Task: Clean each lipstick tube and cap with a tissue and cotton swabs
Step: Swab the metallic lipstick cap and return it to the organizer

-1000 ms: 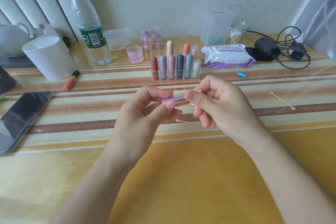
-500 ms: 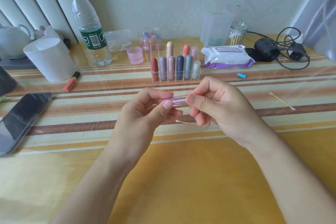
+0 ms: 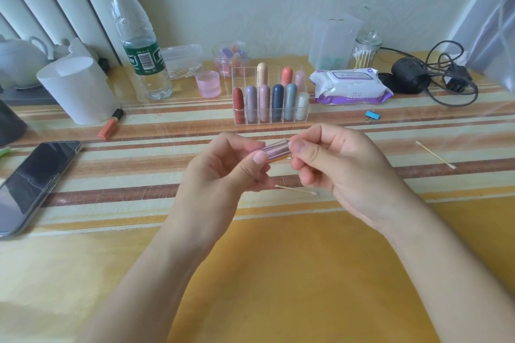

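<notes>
A shiny pink-lilac lipstick tube (image 3: 276,151) lies almost level above the table's middle, held from both ends. My left hand (image 3: 223,175) pinches its left end between thumb and fingers. My right hand (image 3: 337,167) pinches its right end with thumb and forefinger; what else the right fingers hold is hidden. One cotton swab (image 3: 296,190) lies on the table just beneath my hands, another cotton swab (image 3: 435,154) farther right. A clear acrylic organizer (image 3: 270,122) behind holds several coloured lipsticks upright.
A pack of wet wipes (image 3: 349,86), a glass jar of swabs (image 3: 366,50) and a black cable bundle (image 3: 434,75) sit back right. A water bottle (image 3: 138,44), white cup (image 3: 79,89), orange lipstick (image 3: 110,124) and phone (image 3: 33,181) stand left. A blue clip (image 3: 372,115) lies near the organizer.
Both hands kept their grip on the tube. The tube has tilted a little, right end higher, and more of its shiny middle shows between the thumbs.
</notes>
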